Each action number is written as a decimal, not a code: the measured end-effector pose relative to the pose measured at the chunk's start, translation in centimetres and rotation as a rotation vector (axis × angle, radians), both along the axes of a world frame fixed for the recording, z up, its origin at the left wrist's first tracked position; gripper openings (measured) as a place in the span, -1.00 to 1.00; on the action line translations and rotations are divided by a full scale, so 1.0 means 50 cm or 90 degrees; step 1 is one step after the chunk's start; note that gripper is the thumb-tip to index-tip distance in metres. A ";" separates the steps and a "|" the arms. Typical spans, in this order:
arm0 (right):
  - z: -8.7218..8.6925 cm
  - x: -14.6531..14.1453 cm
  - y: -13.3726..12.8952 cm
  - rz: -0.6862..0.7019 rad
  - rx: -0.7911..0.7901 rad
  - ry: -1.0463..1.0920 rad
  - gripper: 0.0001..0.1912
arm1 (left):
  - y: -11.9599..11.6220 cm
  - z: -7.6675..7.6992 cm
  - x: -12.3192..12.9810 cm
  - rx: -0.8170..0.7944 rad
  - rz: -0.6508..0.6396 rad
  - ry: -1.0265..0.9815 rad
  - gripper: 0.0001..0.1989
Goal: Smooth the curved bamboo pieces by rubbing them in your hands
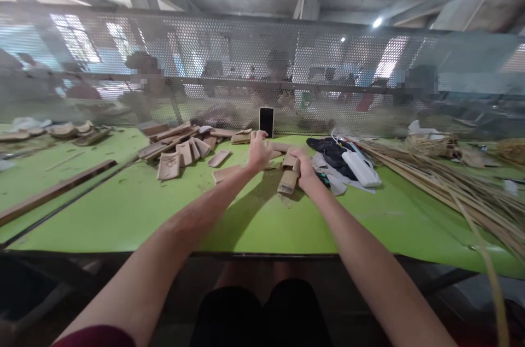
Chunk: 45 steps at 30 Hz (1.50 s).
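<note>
My right hand point(304, 165) is closed on a curved piece of split bamboo point(290, 161), gripping its right side. A hollow bamboo block point(287, 183) lies just below that piece on the green tabletop. My left hand point(258, 153) is raised over the table in front of an upright phone point(266, 121) with a dark screen. Its fingers are slightly blurred and look apart, with nothing visible in them; I cannot tell whether they touch the phone. Under the left wrist lies another bamboo piece point(226, 174).
Several bamboo pieces point(168, 165) are heaped at the left. Dark cloth point(331, 153) and a white power bank-like object point(361, 168) lie right of my hands. Long thin strips point(435, 177) spread rightward. A long wooden bar point(57, 191) lies left. A perforated metal screen point(229, 57) stands behind.
</note>
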State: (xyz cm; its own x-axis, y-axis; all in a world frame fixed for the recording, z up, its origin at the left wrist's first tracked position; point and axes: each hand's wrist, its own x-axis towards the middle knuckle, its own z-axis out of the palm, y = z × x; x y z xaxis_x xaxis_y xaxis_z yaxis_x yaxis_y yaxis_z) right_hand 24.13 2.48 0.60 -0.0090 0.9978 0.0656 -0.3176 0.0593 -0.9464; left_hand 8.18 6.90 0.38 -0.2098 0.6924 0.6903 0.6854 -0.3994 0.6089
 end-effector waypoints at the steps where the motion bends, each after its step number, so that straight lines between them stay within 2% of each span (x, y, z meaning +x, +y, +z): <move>1: -0.003 -0.004 -0.003 -0.022 0.011 -0.005 -0.72 | 0.025 0.004 0.001 -0.015 0.019 0.001 -0.74; 7: -0.010 -0.034 -0.018 -0.116 0.066 -0.028 -0.61 | 0.171 0.016 -0.006 -0.127 0.149 -0.034 -0.55; 13: -0.006 -0.037 -0.023 -0.100 0.087 -0.051 -0.57 | 0.319 0.041 0.020 -0.198 0.221 -0.066 -0.13; 15: -0.003 -0.034 -0.028 -0.076 0.083 -0.059 -0.57 | 0.359 0.046 0.035 -0.214 0.224 -0.068 -0.09; 18: 0.001 -0.032 -0.034 -0.068 0.076 -0.069 -0.58 | 0.398 0.047 0.053 -0.227 0.236 -0.076 -0.20; 21: 0.002 -0.032 -0.037 -0.066 0.065 -0.066 -0.57 | 0.414 0.044 0.061 -0.224 0.256 -0.078 -0.28; 26: -0.003 -0.033 -0.035 -0.057 0.059 -0.056 -0.55 | 0.421 0.050 0.079 -0.211 0.277 -0.055 -0.07; 30: -0.004 -0.032 -0.034 -0.071 0.064 -0.058 -0.59 | 0.424 0.060 0.100 -0.225 0.294 -0.066 -0.02; 33: -0.004 -0.031 -0.031 -0.076 0.051 -0.052 -0.60 | 0.420 0.053 0.098 -0.231 0.290 -0.077 0.02; 37: -0.010 -0.029 -0.025 -0.080 0.044 -0.038 -0.58 | 0.408 0.022 0.064 -0.239 0.246 -0.068 0.06; 40: -0.020 -0.026 -0.020 -0.065 0.051 -0.028 -0.57 | 0.403 0.002 0.026 -0.241 0.184 -0.047 0.07; 45: -0.026 -0.023 -0.017 -0.073 0.069 -0.039 -0.63 | 0.404 -0.009 -0.037 -0.218 0.074 -0.005 0.02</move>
State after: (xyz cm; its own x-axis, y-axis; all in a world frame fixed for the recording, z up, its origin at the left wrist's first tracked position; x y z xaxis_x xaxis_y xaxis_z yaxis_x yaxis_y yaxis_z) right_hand 22.99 1.63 -0.70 0.0977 0.9796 0.1757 -0.2449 0.1948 -0.9498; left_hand 6.33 27.12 -0.10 -0.3048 0.8547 0.4203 0.7085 -0.0914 0.6998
